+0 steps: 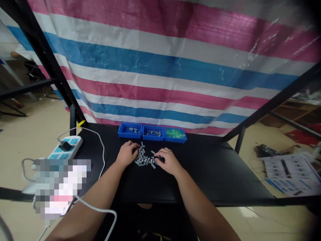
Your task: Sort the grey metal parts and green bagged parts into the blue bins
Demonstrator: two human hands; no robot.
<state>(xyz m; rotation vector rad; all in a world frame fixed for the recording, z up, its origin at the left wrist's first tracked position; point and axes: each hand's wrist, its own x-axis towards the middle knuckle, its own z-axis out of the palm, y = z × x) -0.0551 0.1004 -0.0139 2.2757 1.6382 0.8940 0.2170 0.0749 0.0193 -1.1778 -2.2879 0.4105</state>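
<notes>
Many metal cylinders — between hands

A black tabletop spans the lower middle of the frame. Along its far edge, at centre, three blue plastic trays stand side by side, touching: the left tray holds a few grey metal cylinders, the middle tray small silver parts, and the right tray green pieces. A loose pile of grey metal cylinders lies just below them. A white cable crosses the tabletop's left part, near a yellow tag at the far left corner.
</notes>
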